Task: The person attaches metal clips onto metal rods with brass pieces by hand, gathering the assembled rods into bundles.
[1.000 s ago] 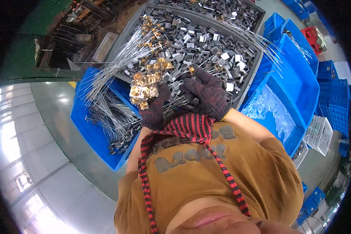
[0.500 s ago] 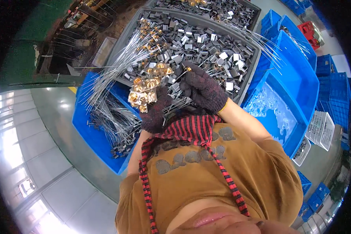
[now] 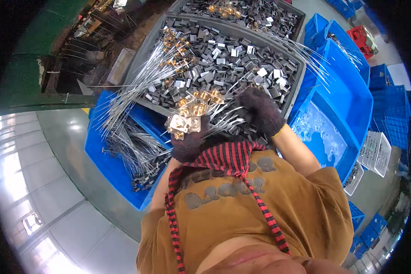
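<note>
My left hand [image 3: 189,145], in a dark knitted glove, is closed around a cluster of small brass-coloured and silvery metal fittings [image 3: 192,112]. The fittings stick out above the fingers, over the near edge of the grey bin [image 3: 147,104]. Thin silvery rods [image 3: 228,119] lie between my two hands; whether they join the held fittings is unclear. My right hand [image 3: 262,112], gloved the same way, reaches to the small grey metal pieces [image 3: 214,59] in the bin. Its fingertips point down and are blurred, so whatever they hold is hidden.
A bundle of long rods with brass-coloured ends [image 3: 146,75] lies across the bin's left side. More rods fill a blue crate [image 3: 116,178] at left. At right stand a blue tub [image 3: 347,86] and bubbly liquid [image 3: 317,130]. A second grey bin [image 3: 301,20] lies beyond.
My right hand has moved right and slightly nearer; the brass-coloured piece at its fingertips no longer shows. My left hand with the fittings has shifted a little right and nearer.
</note>
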Demonstrator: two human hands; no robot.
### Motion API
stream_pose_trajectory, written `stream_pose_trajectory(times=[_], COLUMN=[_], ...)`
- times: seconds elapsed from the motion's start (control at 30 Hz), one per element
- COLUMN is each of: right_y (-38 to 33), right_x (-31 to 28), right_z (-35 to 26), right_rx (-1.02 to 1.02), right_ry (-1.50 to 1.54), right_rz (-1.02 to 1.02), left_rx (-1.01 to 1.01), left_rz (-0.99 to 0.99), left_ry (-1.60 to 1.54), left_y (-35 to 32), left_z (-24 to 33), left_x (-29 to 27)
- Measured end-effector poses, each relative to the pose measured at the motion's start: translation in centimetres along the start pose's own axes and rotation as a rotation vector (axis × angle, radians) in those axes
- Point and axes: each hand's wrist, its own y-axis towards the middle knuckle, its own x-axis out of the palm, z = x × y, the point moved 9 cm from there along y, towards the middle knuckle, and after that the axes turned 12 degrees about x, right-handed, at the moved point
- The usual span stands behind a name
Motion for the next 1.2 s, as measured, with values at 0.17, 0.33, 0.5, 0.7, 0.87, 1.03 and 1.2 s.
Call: stream_pose_trajectory(times=[0.17,0.33,0.5,0.7,0.87,1.03,1.2], right_y=[2.6,12.6,22.9,22.8,13.4,5.2,0.4], right_x=[-1.6,-2.8,-3.7,-5.5,-1.2,2.1,4.2], right_z=[-5.1,-9.8,-6.1,-6.7,-6.8,-0.4,-4.8], right_rx=[-0.133,-0.386,-0.246,-0.142,0.005,0.169,0.028], right_ry=[-0.985,-1.408,-1.630,-1.558,-0.003,-0.098,-0.356], right_rz=[0.073,0.360,0.514,0.407,-0.193,-0.346,-0.117], left_rx=[-0.017,-0.764,-0.688,-0.876,-0.995,-1.108,-0.999], left_rz=[-0.215,0.155,-0.044,0.303,0.470,0.281,0.586], left_ry=[-0.038,-1.473,-1.358,-1.524,-2.165,-2.003,-1.986], left_y=[-4.6,1.3,0.8,0.1,-1.9,1.0,0.5], left_z=[1.1,-4.6,-4.4,-4.2,-2.4,-3.2,-3.8], left_x=[8.1,1.7,2.2,3.9,6.7,3.7,1.7])
